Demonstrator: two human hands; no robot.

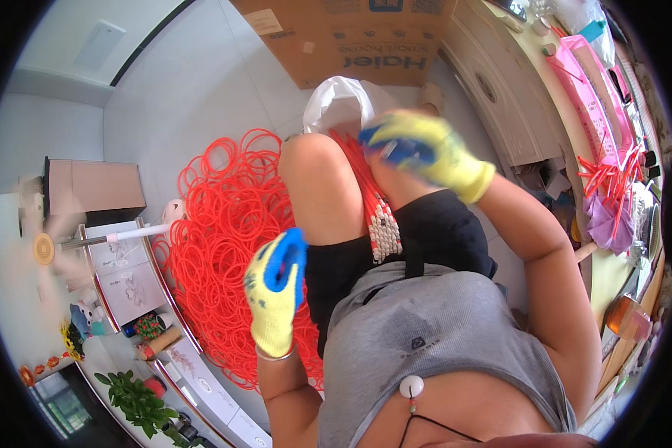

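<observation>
A bundle of thin red tubes with white-and-red ends lies lengthwise between my thighs, ends toward my lap. My left hand, in a yellow glove with a blue palm, is raised beside my left thigh, above the heap of red rings. Its fingers curl in to the thumb; anything inside is too small to make out. Over my right knee my right hand, gloved alike, is blurred by motion. Its fingers look curled, and what they hold is unclear. Past my knees stands a white plastic bag.
A large cardboard box stands ahead on the tiled floor. To the right, a long counter carries a pink box and more red tubes. On the left are a blurred fan, white drawers and a green plant.
</observation>
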